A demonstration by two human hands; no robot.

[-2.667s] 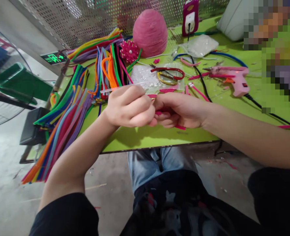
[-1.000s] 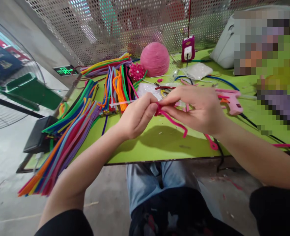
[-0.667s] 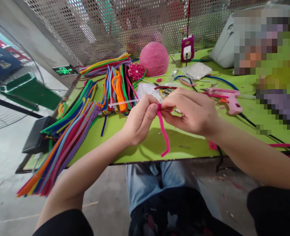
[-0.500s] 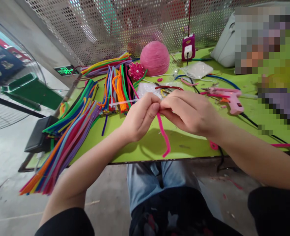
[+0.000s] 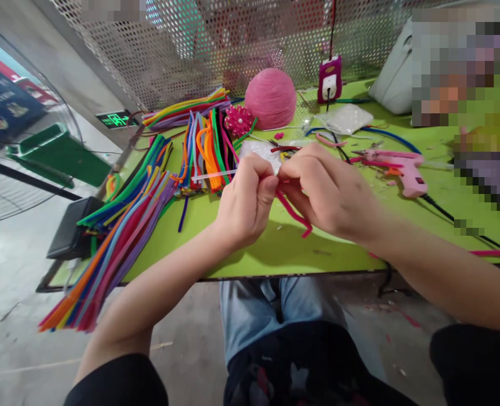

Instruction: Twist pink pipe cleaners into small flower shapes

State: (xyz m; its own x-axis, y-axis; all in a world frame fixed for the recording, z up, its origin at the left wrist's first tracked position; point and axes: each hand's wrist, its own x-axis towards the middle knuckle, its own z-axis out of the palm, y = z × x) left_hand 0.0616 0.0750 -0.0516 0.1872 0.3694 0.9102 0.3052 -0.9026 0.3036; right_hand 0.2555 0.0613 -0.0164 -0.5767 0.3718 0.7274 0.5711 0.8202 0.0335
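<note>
A fuzzy pink stem (image 5: pixel 293 212) hangs from between my fingertips, its lower end bent toward the right. My left hand (image 5: pixel 250 200) is closed in a pinch on it, thumb against the curled fingers. Touching it from the right, my right hand (image 5: pixel 328 189) also pinches the stem, and its fingers hide part of it. A thin whitish strip (image 5: pixel 214 176) runs out to the left behind my left hand. Behind both hands lie a clear bag (image 5: pixel 256 151) and a dark red stem (image 5: pixel 280 149).
Bundles of coloured stems (image 5: pixel 137 217) cover the left side of the green table (image 5: pixel 233 262). A pink ball (image 5: pixel 270 98) and pink flower (image 5: pixel 238 120) stand behind. A pink glue gun (image 5: pixel 411 173) with a cable lies right, near a purple socket block (image 5: pixel 329 79).
The pink stem's free end has swung up and to the right, nearer my right hand. Both hands remain together; the whole view has shifted slightly.
</note>
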